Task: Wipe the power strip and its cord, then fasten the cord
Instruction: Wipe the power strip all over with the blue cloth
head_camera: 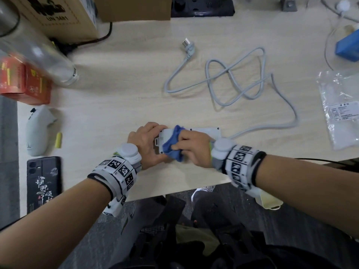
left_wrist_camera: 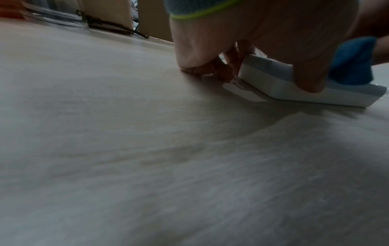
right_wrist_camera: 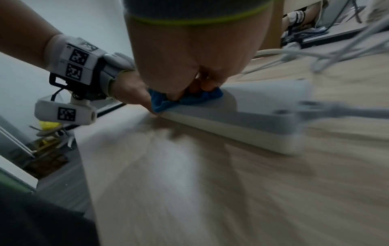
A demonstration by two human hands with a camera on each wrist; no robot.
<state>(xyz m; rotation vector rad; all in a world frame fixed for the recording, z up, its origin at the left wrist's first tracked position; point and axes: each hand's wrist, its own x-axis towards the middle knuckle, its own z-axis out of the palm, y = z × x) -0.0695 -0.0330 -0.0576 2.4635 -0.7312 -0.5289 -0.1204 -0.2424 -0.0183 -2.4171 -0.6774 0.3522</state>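
Observation:
A white power strip [head_camera: 202, 131] [left_wrist_camera: 284, 81] [right_wrist_camera: 252, 119] lies flat near the table's front edge. My left hand [head_camera: 149, 142] [left_wrist_camera: 210, 50] grips its left end, thumb on the near side and fingers over the far edge. My right hand [head_camera: 194, 146] [right_wrist_camera: 189, 66] holds a bunched blue cloth [head_camera: 172, 144] [left_wrist_camera: 353, 63] [right_wrist_camera: 185, 99] and presses it on the strip's top, close to the left hand. The grey cord [head_camera: 242, 82] [right_wrist_camera: 315, 55] leaves the strip's right end and lies in loose loops behind, ending in a plug [head_camera: 189, 47].
At the left are a clear bottle [head_camera: 38, 51], a red box [head_camera: 25, 82], a white controller [head_camera: 38, 131], a yellow marker [head_camera: 58, 140] and a black phone [head_camera: 44, 183]. Cardboard boxes [head_camera: 62, 14] and a black power strip [head_camera: 202, 7] line the back. A plastic bag [head_camera: 342, 107] lies right.

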